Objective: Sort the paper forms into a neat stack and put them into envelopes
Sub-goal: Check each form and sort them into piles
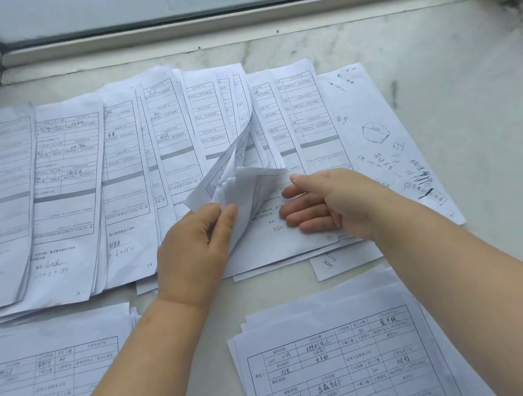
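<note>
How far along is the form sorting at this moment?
Early. Done: two rough piles sit near the person, one at lower left and one at lower right. In hand: the left hand pinches lifted sheet corners while the right hand lies flat on the sheets below. Left: the fanned row of forms; no envelopes are visible.

form (346, 368) at lower right: handwritten "50" in its top row; other writing too blurred.

I see printed paper forms (87, 176) fanned overlapping across the marble sill, several lower corners (233, 175) lifted and curled, two stacks (342, 362) nearer.
</note>
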Demonstrator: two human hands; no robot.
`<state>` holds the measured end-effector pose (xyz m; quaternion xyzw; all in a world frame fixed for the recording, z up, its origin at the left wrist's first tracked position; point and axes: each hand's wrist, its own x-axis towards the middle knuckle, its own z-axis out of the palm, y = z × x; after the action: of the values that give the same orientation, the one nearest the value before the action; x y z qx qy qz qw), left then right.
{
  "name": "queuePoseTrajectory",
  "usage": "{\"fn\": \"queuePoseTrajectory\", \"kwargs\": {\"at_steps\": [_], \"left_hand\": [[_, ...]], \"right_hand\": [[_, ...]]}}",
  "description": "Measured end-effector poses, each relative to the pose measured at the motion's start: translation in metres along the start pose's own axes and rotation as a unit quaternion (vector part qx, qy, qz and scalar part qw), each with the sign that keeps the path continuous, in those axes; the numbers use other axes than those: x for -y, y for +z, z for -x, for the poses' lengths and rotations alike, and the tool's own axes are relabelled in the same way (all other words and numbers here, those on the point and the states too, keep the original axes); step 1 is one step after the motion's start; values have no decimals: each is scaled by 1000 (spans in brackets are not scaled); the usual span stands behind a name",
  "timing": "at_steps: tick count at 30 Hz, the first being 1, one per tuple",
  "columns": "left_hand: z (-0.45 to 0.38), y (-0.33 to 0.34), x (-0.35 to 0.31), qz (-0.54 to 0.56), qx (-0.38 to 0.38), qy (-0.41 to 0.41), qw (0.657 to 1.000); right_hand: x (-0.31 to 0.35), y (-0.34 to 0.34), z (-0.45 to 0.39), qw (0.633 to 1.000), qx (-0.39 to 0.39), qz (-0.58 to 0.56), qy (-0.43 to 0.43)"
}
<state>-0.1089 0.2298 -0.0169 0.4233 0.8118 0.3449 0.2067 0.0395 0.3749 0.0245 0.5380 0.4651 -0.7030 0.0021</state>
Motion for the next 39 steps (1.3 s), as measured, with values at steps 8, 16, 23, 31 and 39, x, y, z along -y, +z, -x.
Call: {"fn": "queuePoseTrajectory", "kwargs": {"at_steps": [8, 16, 23, 31, 39], "left_hand": [[4, 2, -9, -26, -18, -4, 1000], [3, 3, -7, -63, -16, 1, 998], [8, 1, -18, -120, 11, 20, 993], [6, -1, -3, -95, -13, 83, 992], [12, 0, -2, -23, -6, 105, 994]], "right_hand": [[3, 2, -8, 998, 26, -5, 52], [3, -8, -10, 997, 50, 52, 11], [2, 1, -13, 996, 13, 77, -32], [-1, -2, -17, 997, 10, 73, -25], [7, -5, -19, 1000, 16, 11, -9]]}}
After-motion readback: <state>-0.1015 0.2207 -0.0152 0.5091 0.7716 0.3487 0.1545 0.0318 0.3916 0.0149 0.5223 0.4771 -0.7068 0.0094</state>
